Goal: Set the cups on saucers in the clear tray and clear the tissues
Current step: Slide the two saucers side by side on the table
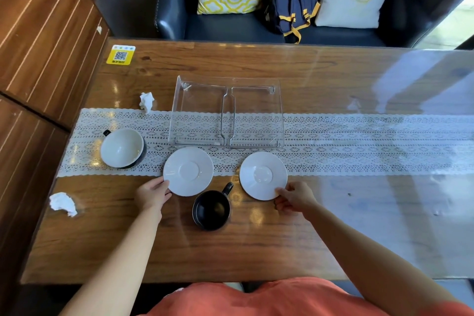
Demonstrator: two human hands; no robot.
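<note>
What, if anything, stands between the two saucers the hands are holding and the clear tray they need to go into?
Nothing visible does. The left saucer and right saucer lie just in front of the clear tray, with only lace runner between. The tray's near wall must be cleared. The black cup sits behind them, nearer the person.

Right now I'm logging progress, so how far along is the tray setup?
Nothing looks finished: the clear tray holds nothing. In hand: the left hand grips the left saucer and the right hand grips the right saucer, both on the table before the tray. Left: the black cup and white-lined cup stand off saucers, and two tissues remain.
</note>
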